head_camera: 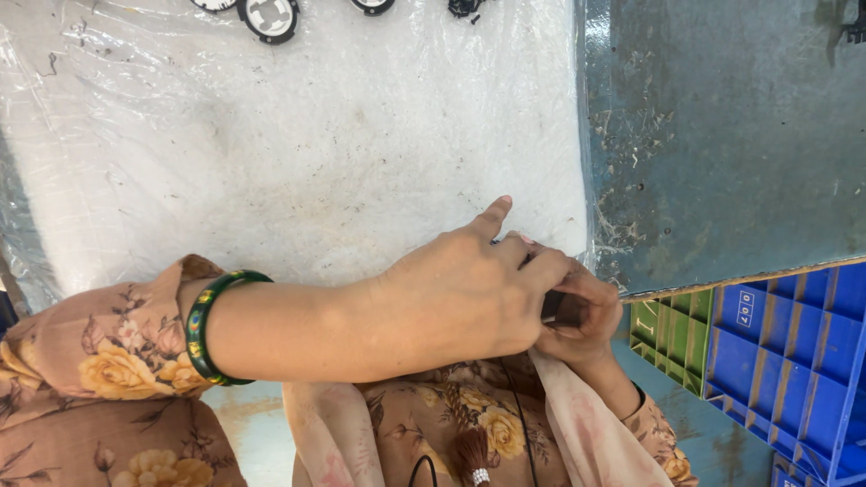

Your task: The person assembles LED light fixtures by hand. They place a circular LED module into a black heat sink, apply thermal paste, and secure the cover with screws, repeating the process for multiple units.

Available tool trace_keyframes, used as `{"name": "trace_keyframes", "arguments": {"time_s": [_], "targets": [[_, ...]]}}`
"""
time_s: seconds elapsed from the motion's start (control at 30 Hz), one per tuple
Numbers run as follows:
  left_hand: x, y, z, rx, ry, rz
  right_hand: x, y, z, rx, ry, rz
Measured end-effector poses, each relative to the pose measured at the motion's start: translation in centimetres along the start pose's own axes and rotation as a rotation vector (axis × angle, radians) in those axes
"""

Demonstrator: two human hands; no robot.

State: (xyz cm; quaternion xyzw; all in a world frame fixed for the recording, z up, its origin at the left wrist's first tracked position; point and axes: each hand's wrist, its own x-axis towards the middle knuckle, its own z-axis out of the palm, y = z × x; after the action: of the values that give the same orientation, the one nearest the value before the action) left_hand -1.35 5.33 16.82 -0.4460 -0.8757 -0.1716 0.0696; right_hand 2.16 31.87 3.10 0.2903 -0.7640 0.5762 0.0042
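Soft, even daylight fills the view, with mild glare glinting off the wrinkled clear plastic sheet (298,135) near the top, only faint shadow beneath the left hand (469,289), sharp focus across the centre, and slight softness toward the lower corners and edges.

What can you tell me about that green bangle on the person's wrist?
The green bangle is a rigid ring that looks glossy, like glass or plastic, dark green with small yellow and multicoloured patches along its rim. It circles the left forearm just above the wrist, standing on edge, tilted slightly. Bare skin passes through it; on its outer side it meets the cuff of the floral sleeve. It looks whole. Nothing else touches it.
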Motion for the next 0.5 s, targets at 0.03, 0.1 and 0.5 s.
{"name": "trace_keyframes", "arguments": {"time_s": [0.03, 0.1, 0.5], "targets": [[-0.1, -0.1, -0.1, 0.031, 0.016, 0.007, 0.0, 0.1, 0.0, -0.014, 0.022, -0.022], [-0.6, -0.5, -0.3, -0.047, 0.012, 0.028, 0.0, 0.4, 0.0, -0.039, 0.069, -0.063], [-1.0, -1.0, -1.7, -0.138, -0.035, -0.024, 2.1, -1.5, 0.8, -0.057, -0.046, -0.012]]}}
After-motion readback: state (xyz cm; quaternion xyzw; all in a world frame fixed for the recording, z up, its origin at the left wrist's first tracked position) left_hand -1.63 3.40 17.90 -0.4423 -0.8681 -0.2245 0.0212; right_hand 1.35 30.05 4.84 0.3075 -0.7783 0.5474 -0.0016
